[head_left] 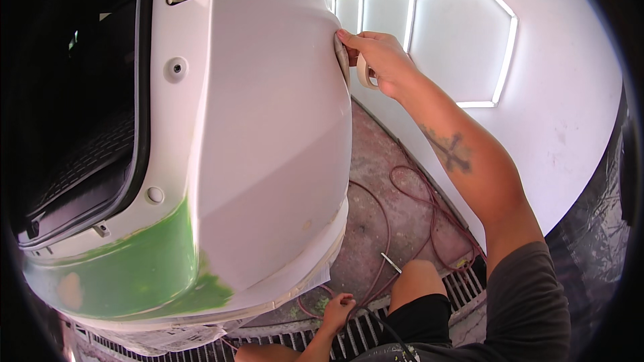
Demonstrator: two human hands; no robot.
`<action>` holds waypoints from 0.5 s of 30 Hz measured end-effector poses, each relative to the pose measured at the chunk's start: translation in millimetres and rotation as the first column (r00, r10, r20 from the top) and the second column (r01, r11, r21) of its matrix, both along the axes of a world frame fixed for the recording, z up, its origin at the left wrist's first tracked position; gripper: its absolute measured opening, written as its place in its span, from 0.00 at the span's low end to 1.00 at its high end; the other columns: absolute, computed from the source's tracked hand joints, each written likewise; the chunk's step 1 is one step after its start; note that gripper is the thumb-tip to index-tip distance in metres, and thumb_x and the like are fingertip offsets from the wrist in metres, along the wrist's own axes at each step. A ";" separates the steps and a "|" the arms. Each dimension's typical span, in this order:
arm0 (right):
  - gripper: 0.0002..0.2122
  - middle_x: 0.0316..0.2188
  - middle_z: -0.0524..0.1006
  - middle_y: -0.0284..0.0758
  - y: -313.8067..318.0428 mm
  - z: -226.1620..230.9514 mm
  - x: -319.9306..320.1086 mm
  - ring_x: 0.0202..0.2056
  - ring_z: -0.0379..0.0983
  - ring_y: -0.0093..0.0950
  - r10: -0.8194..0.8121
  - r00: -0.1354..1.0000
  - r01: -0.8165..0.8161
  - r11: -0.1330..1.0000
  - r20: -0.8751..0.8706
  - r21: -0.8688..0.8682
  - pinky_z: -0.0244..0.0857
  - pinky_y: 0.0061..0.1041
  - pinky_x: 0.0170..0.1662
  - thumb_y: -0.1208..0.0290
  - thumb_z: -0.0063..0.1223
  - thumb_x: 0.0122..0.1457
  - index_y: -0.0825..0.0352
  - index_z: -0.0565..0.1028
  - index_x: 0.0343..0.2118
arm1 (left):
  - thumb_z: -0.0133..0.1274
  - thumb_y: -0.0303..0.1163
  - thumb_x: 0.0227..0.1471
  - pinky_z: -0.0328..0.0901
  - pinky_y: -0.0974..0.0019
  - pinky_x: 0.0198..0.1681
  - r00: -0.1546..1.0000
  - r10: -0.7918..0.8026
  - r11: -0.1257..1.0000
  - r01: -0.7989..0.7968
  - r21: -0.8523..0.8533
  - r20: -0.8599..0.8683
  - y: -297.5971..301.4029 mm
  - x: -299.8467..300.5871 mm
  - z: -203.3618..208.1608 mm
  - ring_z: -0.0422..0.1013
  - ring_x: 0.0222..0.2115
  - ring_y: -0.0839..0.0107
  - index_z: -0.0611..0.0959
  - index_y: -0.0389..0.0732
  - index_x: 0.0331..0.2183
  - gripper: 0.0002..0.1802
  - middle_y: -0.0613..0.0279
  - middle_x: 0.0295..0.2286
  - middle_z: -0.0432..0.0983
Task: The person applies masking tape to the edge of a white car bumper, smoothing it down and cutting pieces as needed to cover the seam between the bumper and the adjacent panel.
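My right hand reaches to the far right edge of a white car's rear side panel. A roll of masking tape is in that hand, and the thumb and fingertips press at a strip of greyish covering along the panel edge. My left hand is low, near my knee, below the car's lower edge. Its fingers are curled; whatever may be in them is too small to make out. A green sanded patch covers the panel's lower rear corner.
Paper masking hangs under the car. A reddish hose lies looped on the floor beside a metal floor grating. Bright hexagonal light tubes line the white wall at right. The dark trunk opening is at left.
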State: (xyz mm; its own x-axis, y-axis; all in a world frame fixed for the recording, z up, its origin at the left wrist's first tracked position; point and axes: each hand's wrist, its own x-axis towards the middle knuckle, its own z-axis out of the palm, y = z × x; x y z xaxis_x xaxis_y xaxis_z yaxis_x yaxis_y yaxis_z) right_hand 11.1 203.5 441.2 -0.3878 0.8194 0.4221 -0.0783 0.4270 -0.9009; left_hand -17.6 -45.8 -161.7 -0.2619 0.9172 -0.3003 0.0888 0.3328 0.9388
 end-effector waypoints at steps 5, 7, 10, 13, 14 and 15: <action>0.15 0.33 0.79 0.30 5.9 5.7 1.3 0.37 0.74 0.26 0.041 0.999 -0.042 0.989 -0.011 -0.142 0.63 0.32 0.48 0.56 0.68 0.64 0.64 0.81 0.40 | 0.65 0.40 0.58 0.73 0.61 0.46 0.999 0.016 1.000 -0.017 0.009 0.044 0.1 -1.8 -8.6 0.81 0.39 0.65 0.87 0.41 0.50 0.21 0.57 0.38 0.86; 0.14 0.31 0.78 0.28 10.8 6.7 6.5 0.36 0.73 0.24 0.022 1.000 -0.022 0.987 -0.003 -0.157 0.63 0.31 0.46 0.56 0.68 0.64 0.63 0.82 0.41 | 0.65 0.40 0.58 0.73 0.61 0.46 1.000 0.015 1.000 -0.015 0.002 0.026 0.5 -1.4 -2.7 0.81 0.40 0.65 0.87 0.41 0.50 0.21 0.57 0.39 0.86; 0.14 0.30 0.77 0.26 19.2 -3.8 10.6 0.35 0.72 0.21 -0.278 0.959 0.259 0.937 0.050 0.236 0.64 0.26 0.43 0.57 0.69 0.64 0.65 0.83 0.40 | 0.65 0.40 0.58 0.73 0.61 0.46 1.000 0.024 1.000 -0.024 0.001 0.014 2.1 -2.2 2.1 0.81 0.40 0.65 0.87 0.41 0.51 0.21 0.57 0.38 0.86; 0.15 0.30 0.79 0.26 1.9 -12.1 5.0 0.35 0.72 0.19 -0.225 0.974 0.191 0.883 0.031 0.430 0.65 0.23 0.41 0.58 0.70 0.63 0.67 0.83 0.39 | 0.65 0.40 0.58 0.73 0.61 0.46 1.000 0.016 1.000 -0.016 0.013 0.025 2.5 -4.8 -1.2 0.81 0.39 0.64 0.87 0.41 0.51 0.21 0.57 0.38 0.86; 0.15 0.31 0.79 0.27 3.8 -14.8 5.6 0.35 0.72 0.19 -0.186 0.982 0.162 0.905 0.023 0.393 0.66 0.22 0.41 0.58 0.70 0.63 0.67 0.83 0.39 | 0.65 0.40 0.58 0.73 0.61 0.46 1.000 -0.005 1.000 0.004 0.016 0.029 2.1 -3.2 -1.2 0.81 0.39 0.64 0.87 0.41 0.51 0.21 0.56 0.38 0.86; 0.15 0.31 0.79 0.27 6.2 -17.5 4.6 0.36 0.73 0.19 -0.148 0.989 0.134 0.924 0.013 0.357 0.66 0.22 0.41 0.58 0.71 0.63 0.67 0.83 0.39 | 0.65 0.40 0.58 0.73 0.61 0.46 1.000 -0.013 1.000 0.013 0.023 0.013 2.6 -1.0 -1.1 0.82 0.39 0.64 0.87 0.41 0.51 0.22 0.56 0.38 0.86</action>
